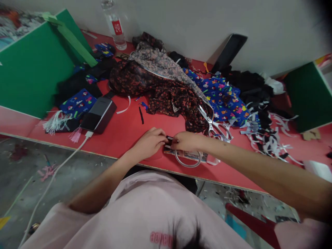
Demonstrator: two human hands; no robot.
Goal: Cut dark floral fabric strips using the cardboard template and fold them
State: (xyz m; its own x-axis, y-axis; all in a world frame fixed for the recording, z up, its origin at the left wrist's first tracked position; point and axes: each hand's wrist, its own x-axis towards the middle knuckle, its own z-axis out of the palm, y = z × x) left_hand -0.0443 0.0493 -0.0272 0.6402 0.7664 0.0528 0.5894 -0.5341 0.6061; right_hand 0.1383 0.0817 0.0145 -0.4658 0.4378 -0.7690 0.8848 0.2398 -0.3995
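My left hand and my right hand meet near the front edge of the red table. Between their fingertips they pinch a small black piece with white stripes. Just under my right hand lies a white ring on a printed strip. A pair of silver scissors rests on the table right behind my right hand, beside a dark cloth with orange flowers.
A phone on a power bank with a white cable lies at the left. Blue patterned cloth, black cloth and cut white strips lie at the right. Green boards stand at both sides. A water bottle stands by the wall.
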